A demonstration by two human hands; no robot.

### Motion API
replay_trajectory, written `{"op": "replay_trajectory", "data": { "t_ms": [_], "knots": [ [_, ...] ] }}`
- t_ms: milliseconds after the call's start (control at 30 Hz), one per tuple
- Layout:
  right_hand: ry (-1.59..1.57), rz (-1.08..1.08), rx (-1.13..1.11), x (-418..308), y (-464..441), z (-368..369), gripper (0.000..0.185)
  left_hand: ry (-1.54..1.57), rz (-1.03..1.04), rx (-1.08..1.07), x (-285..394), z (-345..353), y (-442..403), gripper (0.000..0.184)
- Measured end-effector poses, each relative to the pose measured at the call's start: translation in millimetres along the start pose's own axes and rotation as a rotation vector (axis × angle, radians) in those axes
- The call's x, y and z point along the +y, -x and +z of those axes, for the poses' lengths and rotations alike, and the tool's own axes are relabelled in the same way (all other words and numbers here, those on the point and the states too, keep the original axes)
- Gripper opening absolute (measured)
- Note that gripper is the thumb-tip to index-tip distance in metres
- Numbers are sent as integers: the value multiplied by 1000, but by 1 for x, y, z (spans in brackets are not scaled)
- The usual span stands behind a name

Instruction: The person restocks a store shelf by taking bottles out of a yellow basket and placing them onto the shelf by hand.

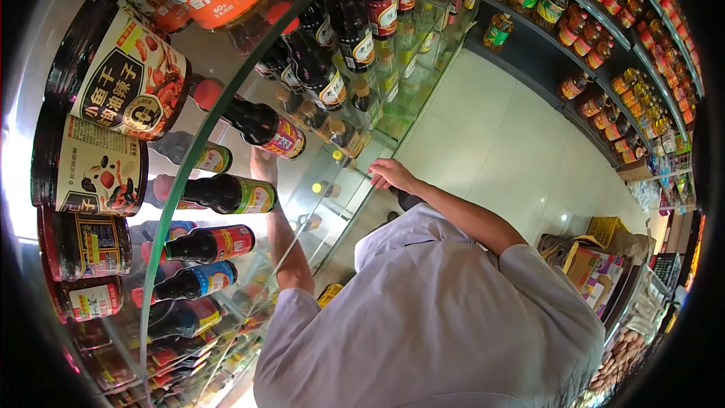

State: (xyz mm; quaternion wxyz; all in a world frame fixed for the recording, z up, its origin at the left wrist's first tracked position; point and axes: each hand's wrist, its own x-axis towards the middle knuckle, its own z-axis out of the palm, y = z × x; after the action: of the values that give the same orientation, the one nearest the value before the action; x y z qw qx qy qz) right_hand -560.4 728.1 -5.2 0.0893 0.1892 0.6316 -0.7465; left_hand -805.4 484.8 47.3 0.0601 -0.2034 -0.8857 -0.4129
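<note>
My left hand (264,164) reaches in among dark sauce bottles behind the glass shelf; its fingers are hidden behind a bottle with a purple and red label (282,136). Just below it lies a bottle with a green and yellow label (253,195) in view. Whether the hand touches either one cannot be made out. My right hand (390,174) is by the shelf's edge, over the floor, with its fingers curled together; anything in them is too small to tell.
A curved glass shelf edge (198,140) runs down the left, with large jars (136,75) beside it. More dark bottles (355,30) stand at the top. Shelves of oil bottles (547,7) curve round the right. Cartons (593,272) sit at the lower right above pale floor tiles (483,121).
</note>
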Motion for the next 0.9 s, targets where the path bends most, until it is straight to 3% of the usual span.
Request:
{"op": "replay_trajectory", "data": {
  "t_ms": [167, 233, 467, 667, 767, 800, 833, 867, 900],
  "knots": [
    [-4, 37, 19, 4, 7, -6, 30, 105, -36, 10, 7, 4, 4, 57],
    [13, 53, 15, 4, 11, -9, 31, -46, -29, 52, 6, 9, 4, 57],
    [51, 94, 53, 8, 28, -16, 29, 44, -67, 85, 18, 10, 7, 54],
    [39, 118, 122, 18, 57, -29, 19, -69, -38, 161, 8, 21, 8, 58],
    [61, 151, 126, 30, 79, -40, 17, 60, 8, 295, -12, 31, 26, 61],
    [43, 149, 150, 33, 86, -41, 18, 201, -61, 317, -52, 39, 28, 62],
    [54, 159, 146, 38, 92, -45, 18, 343, -128, 345, -47, 36, 35, 64],
    [30, 150, 147, 41, 98, -48, 18, -100, -159, 357, -43, 28, 55, 58],
    [4, 139, 146, 45, 102, -51, 18, -101, -173, 363, -51, 28, 73, 58]
  ]
}}
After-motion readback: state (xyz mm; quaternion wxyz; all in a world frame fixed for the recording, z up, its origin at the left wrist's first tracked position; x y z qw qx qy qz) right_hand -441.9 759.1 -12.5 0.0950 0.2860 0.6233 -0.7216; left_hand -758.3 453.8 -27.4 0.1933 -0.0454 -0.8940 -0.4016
